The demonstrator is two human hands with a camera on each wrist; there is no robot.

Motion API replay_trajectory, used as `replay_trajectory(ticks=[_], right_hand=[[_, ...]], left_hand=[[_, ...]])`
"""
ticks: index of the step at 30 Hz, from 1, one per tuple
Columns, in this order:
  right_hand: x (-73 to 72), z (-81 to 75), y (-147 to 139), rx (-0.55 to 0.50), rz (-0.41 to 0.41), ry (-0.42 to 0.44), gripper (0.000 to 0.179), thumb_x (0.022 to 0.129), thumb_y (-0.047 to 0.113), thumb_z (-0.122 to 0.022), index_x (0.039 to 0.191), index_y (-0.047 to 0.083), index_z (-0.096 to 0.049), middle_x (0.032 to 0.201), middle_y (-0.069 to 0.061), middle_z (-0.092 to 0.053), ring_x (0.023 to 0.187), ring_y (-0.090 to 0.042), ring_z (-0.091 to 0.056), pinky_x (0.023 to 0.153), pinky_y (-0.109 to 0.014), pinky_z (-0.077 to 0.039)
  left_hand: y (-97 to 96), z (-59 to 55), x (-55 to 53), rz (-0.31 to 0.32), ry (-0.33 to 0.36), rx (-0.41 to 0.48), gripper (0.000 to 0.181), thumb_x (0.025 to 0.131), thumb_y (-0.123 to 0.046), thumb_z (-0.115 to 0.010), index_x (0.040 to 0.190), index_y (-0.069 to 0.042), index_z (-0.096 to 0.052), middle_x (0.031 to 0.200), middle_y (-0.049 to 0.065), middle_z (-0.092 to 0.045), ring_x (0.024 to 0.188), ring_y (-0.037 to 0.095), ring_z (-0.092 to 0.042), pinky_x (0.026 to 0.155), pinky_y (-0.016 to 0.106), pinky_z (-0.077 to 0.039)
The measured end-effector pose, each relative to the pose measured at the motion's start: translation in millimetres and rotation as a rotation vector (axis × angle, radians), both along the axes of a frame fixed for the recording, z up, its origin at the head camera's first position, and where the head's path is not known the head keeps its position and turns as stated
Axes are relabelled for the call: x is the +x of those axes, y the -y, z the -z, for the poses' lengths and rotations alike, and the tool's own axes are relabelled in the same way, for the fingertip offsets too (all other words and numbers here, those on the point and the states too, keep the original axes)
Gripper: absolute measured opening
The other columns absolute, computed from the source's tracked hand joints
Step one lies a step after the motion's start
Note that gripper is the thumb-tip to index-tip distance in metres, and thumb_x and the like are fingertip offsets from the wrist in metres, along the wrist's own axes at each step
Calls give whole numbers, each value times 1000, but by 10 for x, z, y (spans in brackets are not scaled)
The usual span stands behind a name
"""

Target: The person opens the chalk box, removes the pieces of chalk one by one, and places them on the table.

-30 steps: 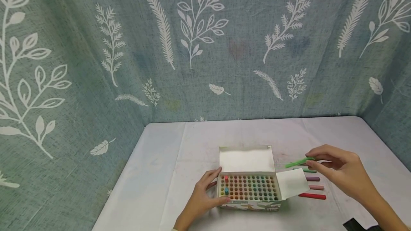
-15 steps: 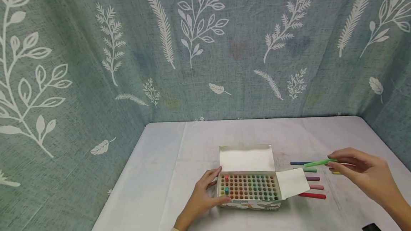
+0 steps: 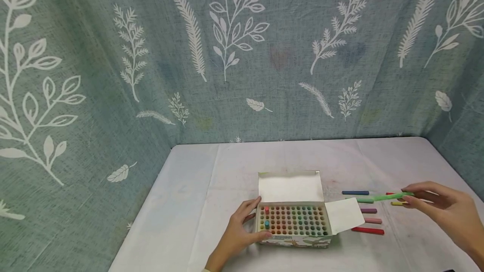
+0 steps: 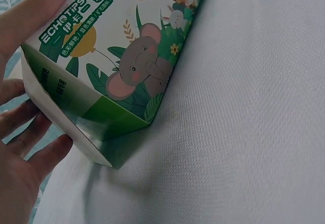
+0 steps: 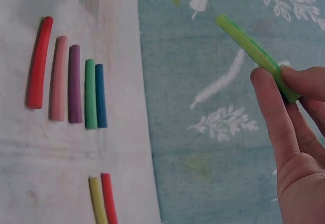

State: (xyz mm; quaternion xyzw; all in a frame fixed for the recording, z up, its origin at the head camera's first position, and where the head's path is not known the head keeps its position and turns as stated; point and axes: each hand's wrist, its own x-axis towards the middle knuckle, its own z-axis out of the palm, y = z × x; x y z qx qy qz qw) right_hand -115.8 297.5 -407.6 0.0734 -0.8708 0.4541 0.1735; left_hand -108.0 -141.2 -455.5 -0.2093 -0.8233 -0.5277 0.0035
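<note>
My left hand point(image 3: 239, 225) holds the left end of an open chalk box point(image 3: 293, 240). In the left wrist view its thumb lies on the printed front, and its fingers touch the side flap point(image 4: 61, 122). A pink-red chalk point(image 3: 266, 210) and a blue one point(image 3: 266, 224) stand in the holed insert point(image 3: 295, 221). My right hand point(image 3: 444, 209) pinches a bright green chalk stick point(image 5: 254, 51) by one end, above the table's right side. Below it lie a yellow chalk point(image 5: 98, 198) and a red one point(image 5: 108, 196), partly covered in the head view.
Right of the box, blue point(image 3: 355, 192), green point(image 3: 364, 200), purple point(image 3: 368, 210), pink point(image 3: 372, 221) and red point(image 3: 368, 231) chalks lie in a column. The box's right flap point(image 3: 344, 216) reaches over some ends. A patterned curtain point(image 3: 242, 53) hangs behind the white table point(image 3: 181, 205).
My right hand has moved right with the green chalk, away from the box, then slightly lower. The blue, yellow and second red chalks have come into view. My left hand stays put.
</note>
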Motion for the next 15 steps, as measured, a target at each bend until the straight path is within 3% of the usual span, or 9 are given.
replay_trajectory(ticks=[9, 15], right_hand=[[13, 148, -170, -57, 33, 71, 25, 81, 4, -61, 103, -5, -55, 93, 2, -53, 76, 3, -59, 59, -20, -54], [10, 263, -301, -37, 86, 150, 24, 85, 8, -58, 105, -3, -54, 91, 10, -54, 71, -2, -62, 58, -13, -51]], left_hand=[[-1, -28, 16, -6, 10, 9, 77, 70, -21, -75, 135, -9, -35, 126, 10, -40, 117, 29, -39, 91, 42, -43], [2, -15, 19, -3, 13, 7, 77, 70, -21, -75, 135, -10, -35, 127, 9, -39, 118, 29, -39, 91, 42, -43]])
